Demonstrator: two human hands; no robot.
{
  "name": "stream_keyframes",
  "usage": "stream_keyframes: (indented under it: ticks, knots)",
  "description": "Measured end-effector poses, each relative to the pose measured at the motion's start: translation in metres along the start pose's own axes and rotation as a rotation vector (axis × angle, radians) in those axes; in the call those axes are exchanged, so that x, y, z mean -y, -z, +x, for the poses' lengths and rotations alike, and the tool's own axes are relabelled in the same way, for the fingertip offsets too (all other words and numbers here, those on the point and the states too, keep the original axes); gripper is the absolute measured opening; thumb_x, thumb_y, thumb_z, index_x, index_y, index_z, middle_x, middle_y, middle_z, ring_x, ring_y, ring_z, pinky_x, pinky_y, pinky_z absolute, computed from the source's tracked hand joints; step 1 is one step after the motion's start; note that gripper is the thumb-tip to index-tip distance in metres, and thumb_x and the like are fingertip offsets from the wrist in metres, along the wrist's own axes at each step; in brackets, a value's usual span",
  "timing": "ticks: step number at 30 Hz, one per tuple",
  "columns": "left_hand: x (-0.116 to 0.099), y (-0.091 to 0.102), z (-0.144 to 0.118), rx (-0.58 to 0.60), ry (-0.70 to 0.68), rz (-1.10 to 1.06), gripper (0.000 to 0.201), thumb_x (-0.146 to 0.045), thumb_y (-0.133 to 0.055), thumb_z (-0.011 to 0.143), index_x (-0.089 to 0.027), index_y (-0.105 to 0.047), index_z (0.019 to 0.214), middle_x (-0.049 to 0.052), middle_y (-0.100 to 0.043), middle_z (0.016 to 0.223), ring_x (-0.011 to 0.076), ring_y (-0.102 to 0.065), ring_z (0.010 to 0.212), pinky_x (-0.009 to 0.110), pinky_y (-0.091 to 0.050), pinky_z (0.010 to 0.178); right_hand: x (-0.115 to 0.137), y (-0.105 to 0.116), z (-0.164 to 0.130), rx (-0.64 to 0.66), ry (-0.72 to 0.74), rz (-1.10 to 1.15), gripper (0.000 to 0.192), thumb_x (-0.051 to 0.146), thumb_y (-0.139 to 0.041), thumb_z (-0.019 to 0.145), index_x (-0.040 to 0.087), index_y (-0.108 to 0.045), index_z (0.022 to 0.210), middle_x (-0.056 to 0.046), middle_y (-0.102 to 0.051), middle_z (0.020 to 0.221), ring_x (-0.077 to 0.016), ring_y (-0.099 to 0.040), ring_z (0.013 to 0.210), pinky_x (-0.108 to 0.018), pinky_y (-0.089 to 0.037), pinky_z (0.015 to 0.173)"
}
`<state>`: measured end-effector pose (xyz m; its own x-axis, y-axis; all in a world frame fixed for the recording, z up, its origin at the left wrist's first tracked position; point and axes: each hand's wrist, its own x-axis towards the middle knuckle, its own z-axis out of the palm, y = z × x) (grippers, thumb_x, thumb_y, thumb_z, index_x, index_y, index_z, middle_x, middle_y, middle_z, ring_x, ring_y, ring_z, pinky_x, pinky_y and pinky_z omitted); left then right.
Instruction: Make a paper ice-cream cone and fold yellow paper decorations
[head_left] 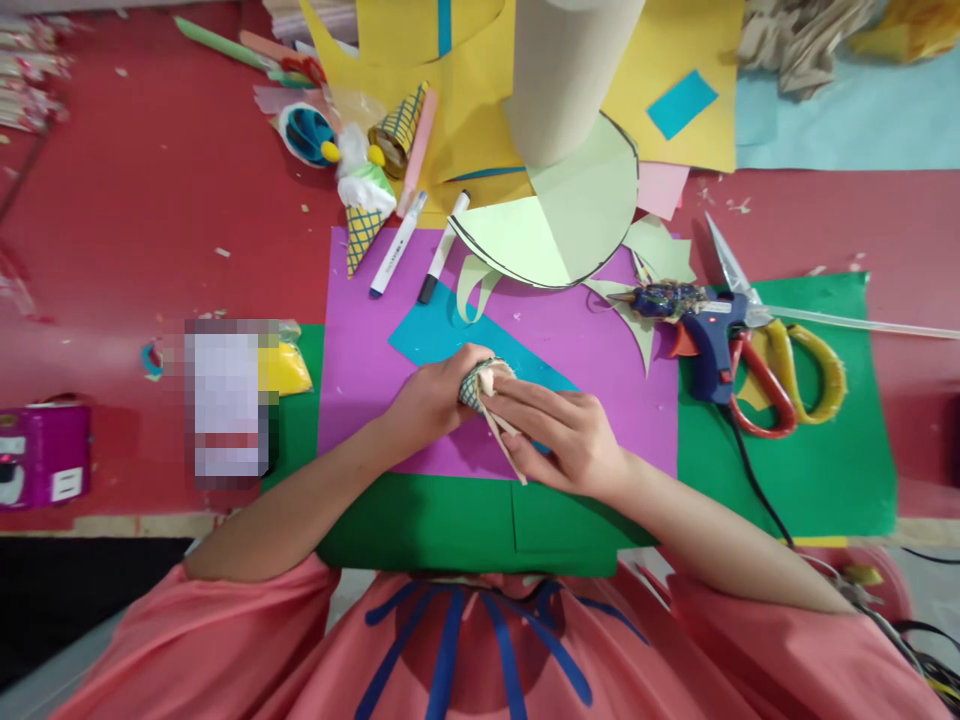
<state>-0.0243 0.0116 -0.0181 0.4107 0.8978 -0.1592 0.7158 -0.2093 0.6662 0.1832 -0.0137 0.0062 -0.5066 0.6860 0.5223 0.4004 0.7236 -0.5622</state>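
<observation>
Left hand (431, 405) wrapped round a small patterned cone (469, 390), mid-frame, above purple paper (356, 390). Right hand (574, 440) has fingers at the cone's mouth, thumb by a pale strip (504, 440) hanging off it; can't tell if it's pinched. Glue gun (711, 345) overlaps scissors (823, 375), right of frame; white marker (399, 245) upper left of centre.

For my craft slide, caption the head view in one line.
Left hand grips a patterned cone; right hand touches a pale strip at its opening, above purple paper, glue gun at right.
</observation>
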Motion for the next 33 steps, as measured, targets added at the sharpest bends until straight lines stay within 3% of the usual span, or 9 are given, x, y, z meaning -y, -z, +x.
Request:
stream_keyframes:
  ticks: [8, 14, 19, 24, 29, 33]
  knots:
    - [-0.005, 0.002, 0.002, -0.013, -0.070, -0.025, 0.026, -0.027, -0.056, 0.081, -0.026, -0.055, 0.107, -0.001, -0.072, 0.094, 0.0176, -0.070, 0.083, 0.023, -0.049, 0.065, 0.004, -0.005, 0.003, 0.076, -0.032, 0.031, 0.033, 0.026, -0.049, 0.093, 0.010, -0.060, 0.119, -0.018, -0.066, 0.120, -0.0217, -0.069, 0.104, -0.030, -0.062, 0.078]
    - [-0.009, 0.005, 0.002, -0.106, -0.098, -0.041, 0.020, -0.030, -0.058, 0.080, -0.024, -0.057, 0.099, -0.003, -0.071, 0.082, 0.0131, -0.066, 0.068, 0.021, -0.045, 0.058, 0.007, -0.005, 0.004, 0.117, 0.003, -0.038, 0.043, 0.038, -0.053, 0.093, 0.006, -0.059, 0.120, -0.019, -0.067, 0.123, -0.0208, -0.072, 0.097, -0.026, -0.059, 0.062]
    - [-0.010, 0.005, 0.003, -0.209, -0.154, -0.038, 0.013, -0.033, -0.061, 0.079, -0.023, -0.058, 0.086, -0.004, -0.068, 0.070, 0.0103, -0.060, 0.059, 0.020, -0.042, 0.054, 0.008, -0.005, 0.003, 0.173, 0.039, -0.158, 0.039, 0.028, -0.054, 0.093, 0.007, -0.057, 0.126, -0.013, -0.066, 0.130, -0.0178, -0.073, 0.094, -0.026, -0.053, 0.053]
    - [-0.004, 0.001, 0.003, -0.307, -0.277, 0.081, 0.009, -0.029, -0.063, 0.083, -0.022, -0.057, 0.085, -0.004, -0.067, 0.067, 0.0095, -0.059, 0.057, 0.021, -0.039, 0.053, 0.007, -0.006, 0.002, 0.202, 0.074, -0.244, 0.033, 0.017, -0.050, 0.095, 0.009, -0.059, 0.126, -0.011, -0.065, 0.131, -0.0151, -0.073, 0.085, -0.026, -0.050, 0.052]
    - [-0.003, 0.002, 0.005, -0.376, -0.391, 0.169, 0.009, -0.030, -0.057, 0.088, -0.022, -0.055, 0.085, -0.004, -0.066, 0.066, 0.0100, -0.061, 0.055, 0.021, -0.039, 0.051, 0.006, -0.004, 0.003, 0.248, 0.059, -0.222, 0.036, 0.023, -0.040, 0.101, 0.010, -0.058, 0.129, -0.012, -0.064, 0.132, -0.0153, -0.072, 0.095, -0.024, -0.053, 0.057]
    - [-0.005, 0.003, 0.007, -0.355, -0.409, 0.180, 0.006, -0.028, -0.054, 0.089, -0.021, -0.053, 0.088, -0.003, -0.068, 0.068, 0.0109, -0.063, 0.057, 0.021, -0.041, 0.052, 0.006, -0.004, 0.002, 0.255, 0.043, -0.187, 0.041, 0.019, -0.033, 0.101, 0.009, -0.055, 0.133, -0.013, -0.064, 0.132, -0.0167, -0.067, 0.108, -0.026, -0.057, 0.073]
